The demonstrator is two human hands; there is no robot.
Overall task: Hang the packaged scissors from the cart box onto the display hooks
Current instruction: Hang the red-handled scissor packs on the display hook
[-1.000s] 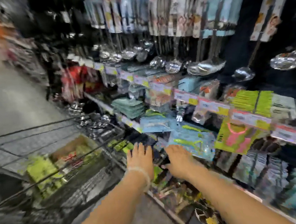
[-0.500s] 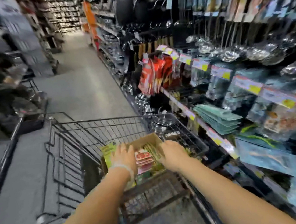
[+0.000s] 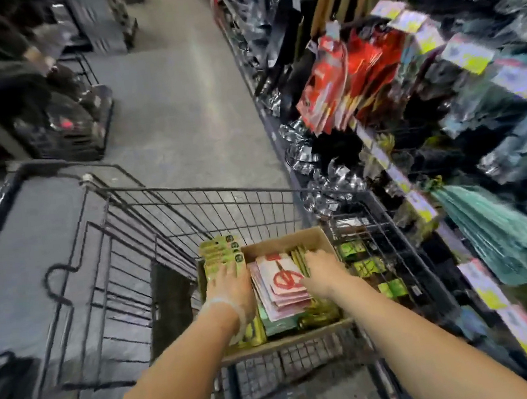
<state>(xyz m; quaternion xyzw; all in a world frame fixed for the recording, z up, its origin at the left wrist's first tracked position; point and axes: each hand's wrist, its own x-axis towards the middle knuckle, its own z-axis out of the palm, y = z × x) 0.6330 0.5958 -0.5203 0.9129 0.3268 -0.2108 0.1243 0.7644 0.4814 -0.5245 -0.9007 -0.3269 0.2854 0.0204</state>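
A person's two hands reach into a cardboard box (image 3: 284,241) riding in a wire shopping cart (image 3: 167,229) in a store aisle. The left hand (image 3: 230,287), a pale band at its wrist, lies flat with straight fingers on a stack of green packs (image 3: 221,255) standing at the box's left side. The right hand (image 3: 323,272) rests with fingers spread and relaxed over the box's right side, its fingertips on thin green-edged packs (image 3: 299,260) and its thumb against the pile of packaged scissors (image 3: 282,283); neither hand visibly grips anything. That pile lies flat in the middle of the box, between the hands, the top card white and pink with red-handled scissors showing. Any writing on the cards is too blurred to read. More green packs (image 3: 365,266) sit in the cart just right of the box, against the wire side. Right of the cart runs a display shelf (image 3: 396,179) with yellow-and-white price tags (image 3: 465,54), their print unreadable, red packs (image 3: 338,84) hanging above and teal packs (image 3: 492,227) hanging nearer the box. Beyond the cart, the grey floor (image 3: 180,104) stretches up the aisle.
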